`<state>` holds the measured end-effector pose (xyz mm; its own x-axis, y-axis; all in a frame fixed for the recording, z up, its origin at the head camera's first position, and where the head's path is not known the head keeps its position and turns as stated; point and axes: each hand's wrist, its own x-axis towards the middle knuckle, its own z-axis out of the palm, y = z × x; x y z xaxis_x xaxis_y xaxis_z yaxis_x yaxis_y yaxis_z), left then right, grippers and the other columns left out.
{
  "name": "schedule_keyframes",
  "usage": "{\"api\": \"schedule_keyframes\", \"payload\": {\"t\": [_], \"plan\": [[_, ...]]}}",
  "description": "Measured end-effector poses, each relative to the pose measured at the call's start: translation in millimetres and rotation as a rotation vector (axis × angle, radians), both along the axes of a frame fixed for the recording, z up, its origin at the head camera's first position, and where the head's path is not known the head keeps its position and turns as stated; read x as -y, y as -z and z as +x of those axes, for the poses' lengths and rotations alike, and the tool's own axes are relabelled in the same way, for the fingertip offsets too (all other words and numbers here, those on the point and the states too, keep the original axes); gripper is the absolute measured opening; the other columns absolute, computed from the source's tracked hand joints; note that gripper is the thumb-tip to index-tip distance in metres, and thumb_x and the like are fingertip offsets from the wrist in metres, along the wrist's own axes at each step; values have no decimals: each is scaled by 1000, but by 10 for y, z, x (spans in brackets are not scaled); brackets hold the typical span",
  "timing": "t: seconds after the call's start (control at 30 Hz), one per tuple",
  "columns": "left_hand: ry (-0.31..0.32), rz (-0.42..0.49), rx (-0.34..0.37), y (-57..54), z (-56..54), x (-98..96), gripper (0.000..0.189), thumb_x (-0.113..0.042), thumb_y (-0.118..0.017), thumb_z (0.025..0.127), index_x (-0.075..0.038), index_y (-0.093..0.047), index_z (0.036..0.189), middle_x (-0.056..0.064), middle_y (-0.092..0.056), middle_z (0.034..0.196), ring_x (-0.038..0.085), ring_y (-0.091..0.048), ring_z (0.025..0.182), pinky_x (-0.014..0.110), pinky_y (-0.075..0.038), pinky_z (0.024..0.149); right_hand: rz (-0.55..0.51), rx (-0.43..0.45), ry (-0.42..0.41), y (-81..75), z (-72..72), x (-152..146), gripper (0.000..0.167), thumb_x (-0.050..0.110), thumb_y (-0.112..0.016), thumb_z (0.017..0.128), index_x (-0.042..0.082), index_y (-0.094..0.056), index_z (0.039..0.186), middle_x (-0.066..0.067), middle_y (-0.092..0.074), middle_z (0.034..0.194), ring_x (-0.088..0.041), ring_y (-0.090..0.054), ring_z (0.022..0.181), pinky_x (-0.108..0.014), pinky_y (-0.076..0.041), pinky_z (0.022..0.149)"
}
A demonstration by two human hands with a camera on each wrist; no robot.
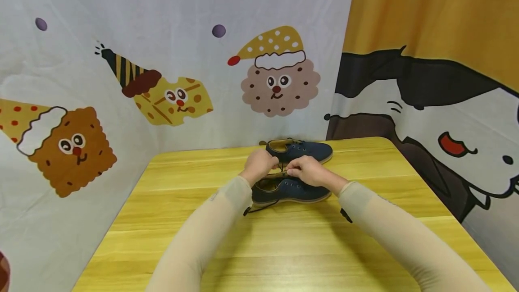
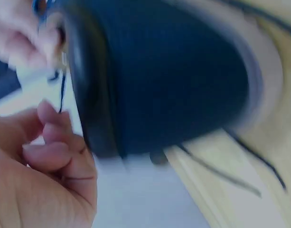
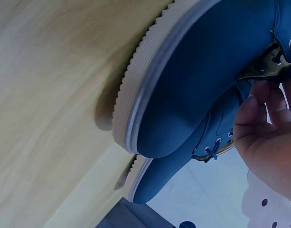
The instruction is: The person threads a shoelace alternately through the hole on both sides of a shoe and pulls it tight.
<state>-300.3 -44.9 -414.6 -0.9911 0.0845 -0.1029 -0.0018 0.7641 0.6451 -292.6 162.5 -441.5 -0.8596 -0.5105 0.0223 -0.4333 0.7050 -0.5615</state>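
Note:
Two navy lace-up shoes stand side by side on the wooden table, toes pointing right. My left hand is over the heel end of the near shoe and pinches a thin black shoelace, which runs up toward the shoe's opening. My right hand is just right of it, its thumb and fingertips pinching the far eyelet flap of the near shoe, where the tan lining shows. Behind both hands is the far shoe, its lace threaded through its eyelets.
Another black lace end trails from the near shoe onto the table at its heel side. A cartoon-printed cloth hangs right behind the table's back edge, and the far shoe stands close to that edge.

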Motion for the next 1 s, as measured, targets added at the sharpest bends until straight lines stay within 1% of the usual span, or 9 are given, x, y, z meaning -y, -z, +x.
{"api": "schedule_keyframes", "payload": {"t": [0.07, 0.17, 0.23, 0.37, 0.47, 0.6, 0.73, 0.87, 1.0], "plan": [[-92, 54, 3, -24, -89, 210, 31, -26, -56, 92, -10, -77, 75, -3, -67, 64, 13, -44, 50, 26, -36, 47, 3, 13, 7, -2, 24, 7, 19, 27, -59, 100, 22, -74, 109, 4, -74, 105, -8, -65, 89, -32, -54, 80], [-262, 224, 25, -13, -215, 688, 29, -29, -57, 92, -7, -77, 89, 4, -74, 83, 11, -39, 50, 25, -33, 44, 16, 21, 9, 13, 49, 6, 19, 29, -58, 100, 23, -73, 111, 4, -73, 109, -8, -66, 91, -32, -54, 80], [-342, 252, 10, 21, -263, 1034, 31, -30, -56, 92, -6, -77, 96, 2, -74, 87, 10, -37, 49, 25, -32, 44, 25, 15, 9, 22, 54, -3, 20, 29, -57, 100, 22, -73, 112, 4, -73, 109, -8, -66, 91, -32, -54, 79], [-456, 261, 17, 134, -265, 1641, 35, -29, -51, 93, -4, -75, 101, -6, -70, 71, 10, -33, 43, 26, -30, 42, 47, -20, 22, 35, 62, -19, 22, 28, -58, 100, 19, -72, 114, 4, -73, 107, -8, -66, 89, -32, -54, 78], [-513, 276, 62, 209, -222, 1931, 36, -27, -49, 95, -3, -74, 104, -10, -65, 61, 9, -35, 40, 27, -32, 42, 59, -62, 20, 40, 77, -21, 21, 26, -58, 101, 17, -72, 113, 3, -73, 105, -8, -66, 88, -32, -55, 78], [-506, 313, 118, 266, -172, 2077, 36, -29, -49, 96, -5, -73, 106, -10, -66, 61, 10, -37, 42, 27, -35, 44, 87, -163, 6, 47, 90, -13, 18, 25, -58, 100, 19, -72, 109, 2, -74, 103, -12, -68, 90, -35, -56, 80], [-456, 331, 136, 277, -129, 2072, 35, -28, -48, 96, -4, -72, 106, -9, -67, 65, 11, -45, 48, 27, -41, 48, 184, -350, -26, 54, 102, -13, 18, 30, -63, 97, 23, -73, 111, 6, -74, 105, -14, -68, 95, -38, -56, 86], [-430, 320, 151, 282, -72, 2108, 34, -26, -49, 96, 0, -69, 107, -10, -65, 65, 11, -50, 51, 26, -44, 50, 288, -552, -107, 38, 121, -11, 18, 32, -70, 92, 26, -76, 108, 10, -75, 102, -13, -68, 93, -38, -55, 88], [-406, 280, 148, 312, 5, 2229, 36, -29, -49, 99, 0, -67, 111, -9, -66, 69, 11, -51, 54, 27, -48, 55, 346, -669, -143, 8, 123, 5, 11, 29, -71, 92, 26, -77, 100, 10, -75, 94, -12, -67, 88, -37, -55, 86]]}}
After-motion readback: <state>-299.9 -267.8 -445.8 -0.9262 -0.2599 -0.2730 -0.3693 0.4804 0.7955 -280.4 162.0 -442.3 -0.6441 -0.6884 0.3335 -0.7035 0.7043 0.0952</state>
